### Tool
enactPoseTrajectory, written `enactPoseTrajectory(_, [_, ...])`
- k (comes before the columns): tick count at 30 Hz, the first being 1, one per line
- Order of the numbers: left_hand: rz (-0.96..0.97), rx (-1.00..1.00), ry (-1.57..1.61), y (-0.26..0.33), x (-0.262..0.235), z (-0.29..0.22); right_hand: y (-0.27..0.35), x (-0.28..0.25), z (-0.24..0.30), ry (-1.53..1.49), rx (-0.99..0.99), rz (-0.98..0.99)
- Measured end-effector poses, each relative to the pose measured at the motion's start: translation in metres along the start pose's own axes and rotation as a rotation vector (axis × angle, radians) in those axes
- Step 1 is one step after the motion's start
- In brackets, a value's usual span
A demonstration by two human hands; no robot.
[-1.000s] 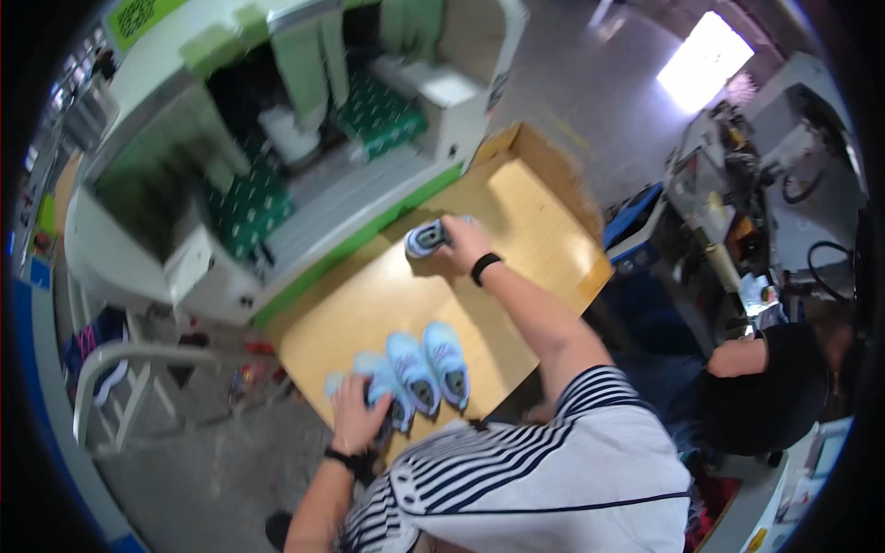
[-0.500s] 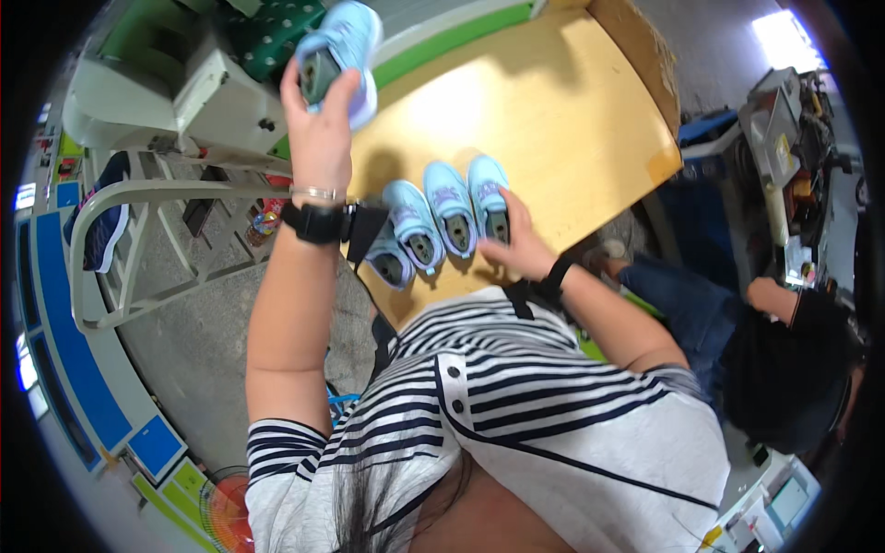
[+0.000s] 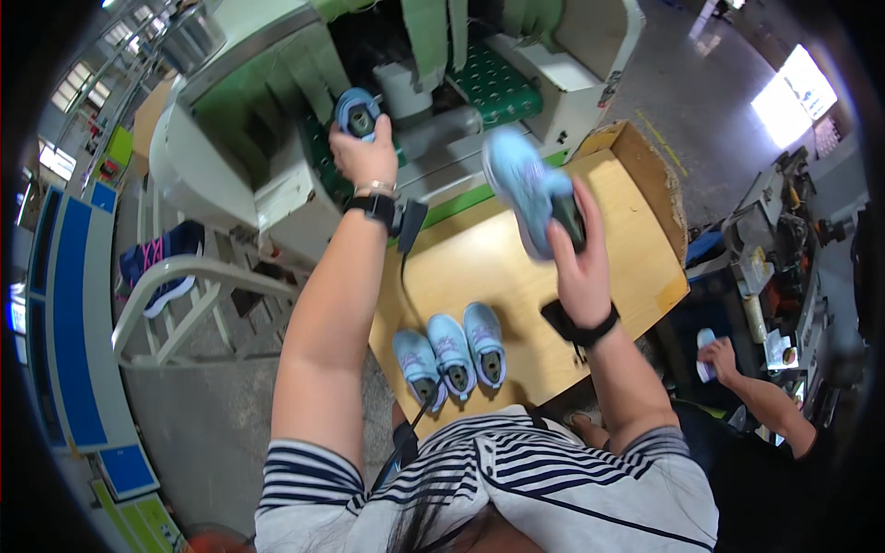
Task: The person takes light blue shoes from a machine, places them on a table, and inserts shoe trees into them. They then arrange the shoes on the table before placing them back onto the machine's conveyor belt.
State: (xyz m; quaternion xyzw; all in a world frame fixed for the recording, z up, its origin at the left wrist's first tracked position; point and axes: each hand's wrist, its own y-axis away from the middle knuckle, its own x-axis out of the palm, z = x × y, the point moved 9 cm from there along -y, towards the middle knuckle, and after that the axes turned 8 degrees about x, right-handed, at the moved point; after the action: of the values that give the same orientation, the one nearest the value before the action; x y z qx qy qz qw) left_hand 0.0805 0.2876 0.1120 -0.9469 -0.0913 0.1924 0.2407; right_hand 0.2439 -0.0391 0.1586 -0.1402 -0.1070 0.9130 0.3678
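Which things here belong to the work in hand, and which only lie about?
Probably in the work: light blue shoe in left hand; light blue shoe in right hand; three light blue shoes on pale wooden table; white machine with green pads.

Seemingly unrelated: navy shoe with pink laces; grey metal rack.

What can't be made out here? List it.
All in the head view:
- Heel of the upper shoe: covered by the left hand.
- Laces of the right hand's shoe: blurred.
- Machine interior: dark, partly curtained.
- Pale object in co-worker's hand: too small.
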Motion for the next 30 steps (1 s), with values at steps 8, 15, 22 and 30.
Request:
enactPoseTrajectory(8, [0.658, 0.287, 0.102, 0.153, -0.048, -0.046, -0.219, 0.086, -0.069, 0.748, 0.152, 0.027])
enactPoseTrajectory(15, [1.223, 0.443, -0.335, 0.344, -0.101, 0.019, -0.129, 0.115, -0.122, 0.911, 0.125, 0.35])
enactPoseTrajectory(22, [1.069, 0.556, -0.317, 0.356, -0.1, 0.022, 0.055, 0.008, -0.291, 1.158, 0.639, 0.71])
enactPoseTrajectory(30, [1.016, 0.608, -0.3, 0.35, -0.091, 0.002, 0.018, -0.045, -0.266, 0.98, 0.362, 0.234])
